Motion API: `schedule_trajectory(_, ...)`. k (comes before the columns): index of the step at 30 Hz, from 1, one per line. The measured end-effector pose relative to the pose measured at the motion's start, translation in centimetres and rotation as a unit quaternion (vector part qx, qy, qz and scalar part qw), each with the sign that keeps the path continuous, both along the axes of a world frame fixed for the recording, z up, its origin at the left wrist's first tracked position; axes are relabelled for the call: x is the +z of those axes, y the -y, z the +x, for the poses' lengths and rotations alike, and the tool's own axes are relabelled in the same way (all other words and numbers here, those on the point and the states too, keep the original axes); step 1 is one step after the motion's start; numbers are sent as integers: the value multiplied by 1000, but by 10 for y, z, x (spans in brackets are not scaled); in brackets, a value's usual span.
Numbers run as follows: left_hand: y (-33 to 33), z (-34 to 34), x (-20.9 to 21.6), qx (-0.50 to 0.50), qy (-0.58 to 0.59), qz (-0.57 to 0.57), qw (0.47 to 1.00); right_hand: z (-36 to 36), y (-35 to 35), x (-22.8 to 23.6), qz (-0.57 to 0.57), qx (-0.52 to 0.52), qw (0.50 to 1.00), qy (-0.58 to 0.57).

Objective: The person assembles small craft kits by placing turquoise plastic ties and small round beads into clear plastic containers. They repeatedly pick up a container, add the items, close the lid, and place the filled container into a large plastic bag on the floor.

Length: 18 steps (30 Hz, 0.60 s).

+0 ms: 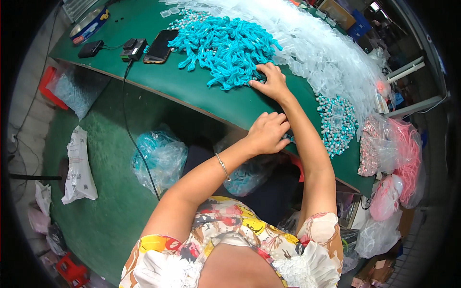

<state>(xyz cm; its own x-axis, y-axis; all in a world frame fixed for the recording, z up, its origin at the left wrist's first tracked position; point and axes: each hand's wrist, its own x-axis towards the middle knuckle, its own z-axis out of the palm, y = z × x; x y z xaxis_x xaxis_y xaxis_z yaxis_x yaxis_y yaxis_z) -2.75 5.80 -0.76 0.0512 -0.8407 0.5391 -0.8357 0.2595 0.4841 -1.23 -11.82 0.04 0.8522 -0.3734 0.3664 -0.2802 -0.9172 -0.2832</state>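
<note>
A large heap of teal looped cords (230, 45) lies on the green table. My right hand (273, 84) is at the heap's near right edge, thumb and forefinger apart and touching the outermost loops. Closer to me, at the table's front edge, my left hand (268, 133) has its fingers curled, back of the hand up. A bit of teal and grey shows by its thumb, but what it holds is mostly hidden. To the right lies a pile of small teal and grey beaded pieces (336, 122).
A broad bank of clear plastic pieces (317, 57) covers the far and right table. A phone (160, 46), a black device (133, 49) and its hanging cable stand left of the cords. Bags of pink cords (407, 158) hang at right. Bagged teal material (160, 156) sits below the table.
</note>
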Motion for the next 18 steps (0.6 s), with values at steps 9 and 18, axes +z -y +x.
schedule_trajectory(9, 0, 4, -1, -13, -11, 13, 1000, -18, 7, -10, 114, 75, 989, 56)
schedule_trajectory(18, 0, 2, -1, -8, -19, -7, 1000, -77, 7, 8, 88, 50, 995, -23)
